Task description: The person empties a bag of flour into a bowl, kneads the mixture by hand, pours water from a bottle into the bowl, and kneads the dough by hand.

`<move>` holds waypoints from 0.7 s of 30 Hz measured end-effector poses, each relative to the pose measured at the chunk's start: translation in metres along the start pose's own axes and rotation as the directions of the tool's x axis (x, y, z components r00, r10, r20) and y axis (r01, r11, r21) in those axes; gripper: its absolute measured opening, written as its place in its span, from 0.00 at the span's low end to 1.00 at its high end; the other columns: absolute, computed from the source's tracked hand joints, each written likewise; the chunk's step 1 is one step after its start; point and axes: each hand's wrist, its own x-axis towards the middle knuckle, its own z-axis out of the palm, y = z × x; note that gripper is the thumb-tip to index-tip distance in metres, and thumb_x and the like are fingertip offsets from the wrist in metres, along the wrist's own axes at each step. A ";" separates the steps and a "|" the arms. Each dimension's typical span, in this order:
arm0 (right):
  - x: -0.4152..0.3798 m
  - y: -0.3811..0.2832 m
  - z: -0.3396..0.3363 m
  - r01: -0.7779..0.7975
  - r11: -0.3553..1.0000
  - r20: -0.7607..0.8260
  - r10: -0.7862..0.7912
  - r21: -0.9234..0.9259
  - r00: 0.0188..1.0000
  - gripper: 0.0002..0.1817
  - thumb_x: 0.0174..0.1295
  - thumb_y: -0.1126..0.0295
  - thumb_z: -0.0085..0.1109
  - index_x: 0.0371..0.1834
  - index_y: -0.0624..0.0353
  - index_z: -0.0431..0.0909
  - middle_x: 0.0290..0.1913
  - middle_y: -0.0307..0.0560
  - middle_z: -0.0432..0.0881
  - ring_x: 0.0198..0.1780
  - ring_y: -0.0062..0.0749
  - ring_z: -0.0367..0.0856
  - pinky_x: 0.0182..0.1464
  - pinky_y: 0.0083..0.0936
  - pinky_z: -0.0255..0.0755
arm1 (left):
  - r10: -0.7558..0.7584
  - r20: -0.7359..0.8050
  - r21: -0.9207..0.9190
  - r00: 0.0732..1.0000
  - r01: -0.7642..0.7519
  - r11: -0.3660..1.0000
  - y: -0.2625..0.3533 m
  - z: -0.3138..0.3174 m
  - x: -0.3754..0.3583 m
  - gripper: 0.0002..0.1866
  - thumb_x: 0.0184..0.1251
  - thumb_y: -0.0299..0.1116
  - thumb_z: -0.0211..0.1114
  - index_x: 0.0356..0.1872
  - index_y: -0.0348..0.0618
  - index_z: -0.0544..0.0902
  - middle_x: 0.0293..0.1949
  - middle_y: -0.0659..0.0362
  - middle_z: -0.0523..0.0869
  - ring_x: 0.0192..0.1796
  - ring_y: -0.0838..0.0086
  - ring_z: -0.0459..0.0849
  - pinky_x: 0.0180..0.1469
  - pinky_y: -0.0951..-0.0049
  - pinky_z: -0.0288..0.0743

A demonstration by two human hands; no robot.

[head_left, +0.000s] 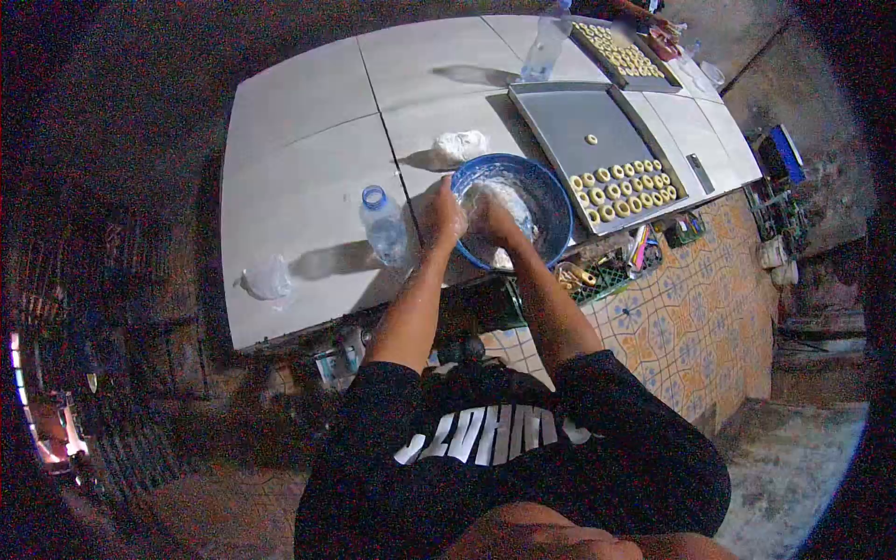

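A black T-shirt with short sleeves, big white letters across the chest (seen upside down, too blurry to read), two bare arms, left hand (446, 217), right hand (492, 220), no gloves

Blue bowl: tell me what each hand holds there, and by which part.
Left hand grips the blue bowl at its near rim. Right hand is inside on the dough; grip unclear.

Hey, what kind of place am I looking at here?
Probably a small home bakery or food-prep spot: both hands work dough in a blue bowl, beside a metal tray of ring-shaped pieces on a tiled counter.
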 end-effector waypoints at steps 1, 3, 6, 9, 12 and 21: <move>0.000 -0.002 0.005 0.097 0.994 0.043 -0.095 -0.051 0.995 0.34 0.53 0.64 0.63 0.63 0.66 0.66 0.61 0.64 0.73 0.65 0.52 0.69 0.67 0.38 0.61 | 0.030 -0.062 0.027 0.998 -0.028 0.999 -0.003 0.002 0.001 0.21 0.63 0.22 0.50 0.58 0.42 0.71 0.44 0.38 0.82 0.49 0.43 0.80 0.49 0.50 0.73; -0.018 -0.032 -0.010 0.360 0.917 0.138 -0.339 -0.174 0.931 0.26 0.56 0.67 0.59 0.58 0.65 0.73 0.59 0.62 0.76 0.64 0.48 0.72 0.64 0.37 0.64 | 0.089 -0.175 0.079 0.981 -0.076 0.994 -0.013 0.017 -0.001 0.21 0.62 0.22 0.50 0.58 0.42 0.71 0.45 0.37 0.82 0.51 0.42 0.80 0.50 0.50 0.72; -0.059 -0.096 -0.060 -0.017 0.992 0.326 -0.026 0.128 0.945 0.21 0.58 0.69 0.58 0.55 0.62 0.77 0.56 0.58 0.79 0.59 0.44 0.77 0.61 0.36 0.68 | -0.029 -0.010 -0.018 1.000 0.029 0.999 -0.011 0.007 0.000 0.24 0.61 0.20 0.52 0.61 0.46 0.68 0.44 0.38 0.81 0.49 0.41 0.79 0.49 0.47 0.72; -0.084 -0.091 -0.071 0.028 0.999 0.350 -0.039 0.038 0.936 0.19 0.58 0.72 0.57 0.54 0.59 0.78 0.54 0.55 0.82 0.55 0.42 0.80 0.59 0.34 0.70 | 0.074 -0.103 -0.188 0.992 -0.093 0.978 -0.035 0.029 0.004 0.24 0.62 0.19 0.52 0.61 0.46 0.68 0.42 0.37 0.81 0.47 0.40 0.79 0.46 0.48 0.72; -0.097 -0.075 -0.085 0.055 0.998 0.189 -0.055 0.010 0.980 0.17 0.55 0.74 0.60 0.49 0.61 0.80 0.50 0.54 0.83 0.52 0.44 0.82 0.54 0.34 0.73 | 0.056 -0.093 -0.030 0.994 -0.059 0.998 -0.023 0.017 -0.008 0.24 0.63 0.19 0.51 0.62 0.44 0.67 0.42 0.37 0.80 0.45 0.43 0.80 0.45 0.52 0.73; -0.110 -0.052 -0.039 -0.039 0.998 0.128 0.046 -0.058 0.991 0.21 0.59 0.64 0.59 0.54 0.59 0.74 0.43 0.66 0.82 0.45 0.59 0.81 0.45 0.43 0.74 | 0.055 -0.069 -0.035 0.996 -0.058 0.998 0.007 -0.005 -0.037 0.25 0.63 0.19 0.49 0.64 0.41 0.67 0.41 0.43 0.84 0.42 0.54 0.83 0.45 0.57 0.74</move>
